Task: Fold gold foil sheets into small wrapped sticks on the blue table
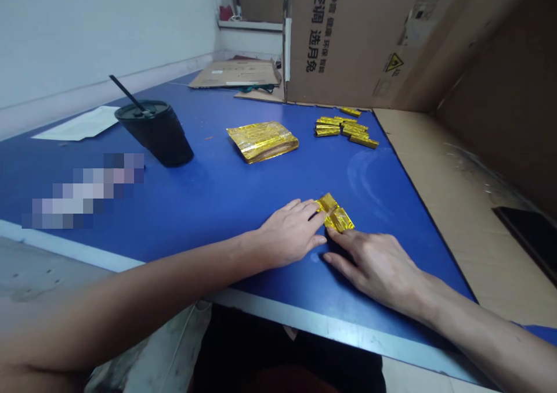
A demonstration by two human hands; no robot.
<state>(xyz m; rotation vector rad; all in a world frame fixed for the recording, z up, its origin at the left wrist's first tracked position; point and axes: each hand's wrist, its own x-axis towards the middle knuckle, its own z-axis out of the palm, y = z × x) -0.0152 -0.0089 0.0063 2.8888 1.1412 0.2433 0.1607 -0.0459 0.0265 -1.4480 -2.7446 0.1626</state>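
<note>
A folded piece of gold foil (334, 213) lies on the blue table (270, 178) between my hands. The fingertips of my left hand (289, 233) rest on its left end, and the index fingertip of my right hand (369, 265) touches its lower edge. Farther up the table sits a flat stack of gold foil sheets (261, 141). Several small folded gold foil strips (346, 129) lie in a loose group beyond my right hand. Neither hand touches the stack or the strips.
A black cup with a straw (154, 132) stands at the left, near a white paper sheet (78, 123). A large cardboard box (348, 39) stands at the far edge. Cardboard (435, 190) lies to the right, with a dark flat device (526, 236) on it.
</note>
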